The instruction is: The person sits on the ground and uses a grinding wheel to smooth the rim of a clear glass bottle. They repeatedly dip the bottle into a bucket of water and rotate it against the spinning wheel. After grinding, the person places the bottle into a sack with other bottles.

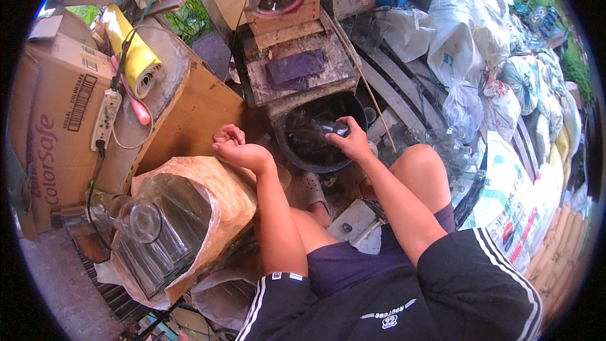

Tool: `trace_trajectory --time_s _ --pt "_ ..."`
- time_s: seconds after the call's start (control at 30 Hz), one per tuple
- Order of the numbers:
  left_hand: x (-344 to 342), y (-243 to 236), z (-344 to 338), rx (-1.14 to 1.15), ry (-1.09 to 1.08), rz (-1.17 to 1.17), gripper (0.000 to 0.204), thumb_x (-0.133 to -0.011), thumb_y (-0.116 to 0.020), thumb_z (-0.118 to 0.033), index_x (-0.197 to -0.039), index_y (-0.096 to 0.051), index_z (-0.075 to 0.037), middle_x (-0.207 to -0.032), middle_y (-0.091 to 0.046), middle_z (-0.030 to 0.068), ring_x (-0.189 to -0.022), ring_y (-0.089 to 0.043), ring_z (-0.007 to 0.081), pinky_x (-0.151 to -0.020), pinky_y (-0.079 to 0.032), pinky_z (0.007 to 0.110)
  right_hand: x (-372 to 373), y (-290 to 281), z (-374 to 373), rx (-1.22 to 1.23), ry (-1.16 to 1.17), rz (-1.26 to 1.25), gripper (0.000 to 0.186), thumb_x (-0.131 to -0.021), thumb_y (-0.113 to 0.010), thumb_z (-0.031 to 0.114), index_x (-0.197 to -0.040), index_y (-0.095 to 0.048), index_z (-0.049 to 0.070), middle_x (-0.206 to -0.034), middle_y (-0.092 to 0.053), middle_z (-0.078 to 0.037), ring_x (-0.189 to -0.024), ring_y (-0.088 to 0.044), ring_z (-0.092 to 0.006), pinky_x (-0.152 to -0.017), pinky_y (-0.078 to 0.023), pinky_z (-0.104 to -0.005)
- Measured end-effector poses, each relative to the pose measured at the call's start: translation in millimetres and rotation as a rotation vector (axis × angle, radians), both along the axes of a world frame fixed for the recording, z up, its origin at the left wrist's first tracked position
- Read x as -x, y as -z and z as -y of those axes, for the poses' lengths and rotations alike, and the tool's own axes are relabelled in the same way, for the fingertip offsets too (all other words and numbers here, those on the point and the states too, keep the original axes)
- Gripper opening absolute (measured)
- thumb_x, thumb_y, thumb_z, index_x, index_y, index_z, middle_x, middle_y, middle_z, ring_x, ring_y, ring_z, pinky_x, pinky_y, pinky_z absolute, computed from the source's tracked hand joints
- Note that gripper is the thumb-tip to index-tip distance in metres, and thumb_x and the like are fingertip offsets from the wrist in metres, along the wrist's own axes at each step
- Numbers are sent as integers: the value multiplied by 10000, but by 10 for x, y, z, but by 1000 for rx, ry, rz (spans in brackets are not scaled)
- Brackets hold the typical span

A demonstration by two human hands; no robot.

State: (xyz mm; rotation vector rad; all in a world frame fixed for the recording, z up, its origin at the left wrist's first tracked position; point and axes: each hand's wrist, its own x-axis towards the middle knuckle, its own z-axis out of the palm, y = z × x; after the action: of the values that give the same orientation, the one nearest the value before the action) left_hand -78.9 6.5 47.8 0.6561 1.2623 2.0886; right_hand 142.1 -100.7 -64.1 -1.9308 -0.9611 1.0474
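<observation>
While the right hand (351, 141) pinches a clear glass thing (342, 130) between thumb and fingers over the black tub (315, 163), the left hand (242, 150) hangs to the left of the tub, with its fingers loosely curled and half open. A brown paper bag (235, 191) with big glass jars (180, 227) sits left of the tub. Just behind the tub is a purple block (297, 68), and white bags (464, 31) pile up to its right.
</observation>
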Motion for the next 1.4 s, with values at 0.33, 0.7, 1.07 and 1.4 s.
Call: trace_trajectory --time_s 0.33,0.7,1.07,1.4 --pt "-37 64 -23 -13 49 -31 532 -1119 -265 -458 -828 -551 -117 -696 -462 -11 -610 -347 92 -580 -262 250 27 304 -271 104 -104 -6 775 -778 -875 454 -1339 -586 3 -1147 -718 -218 -1064 -710 -335 -934 -552 -426" --pt "17 117 -6 -11 68 -49 571 -1129 -265 -532 -851 -539 -115 -738 -473 -17 -625 -352 88 -588 -261 249 -109 230 -111 116 43 -126 738 -784 -867 465 -1303 -606 8 -1130 -719 -206 -1048 -710 -319 -935 -549 -414" --pt "-104 117 -23 -42 80 -119 587 -1127 -262 -539 -860 -555 -106 -716 -462 -12 -615 -340 98 -583 -267 255 119 554 -120 79 -9 -168 682 -806 -865 397 -1283 -589 -4 -1074 -683 -148 -859 -633 -199 -731 -500 -341" --pt "-53 81 -18 -2 45 -78 586 -1134 -248 -543 -869 -540 -110 -747 -475 -16 -637 -352 90 -603 -264 253 -82 397 305 133 282 -863 406 -898 -769 317 -1187 -612 79 -948 -692 -74 -691 -630 -166 -558 -463 -326"
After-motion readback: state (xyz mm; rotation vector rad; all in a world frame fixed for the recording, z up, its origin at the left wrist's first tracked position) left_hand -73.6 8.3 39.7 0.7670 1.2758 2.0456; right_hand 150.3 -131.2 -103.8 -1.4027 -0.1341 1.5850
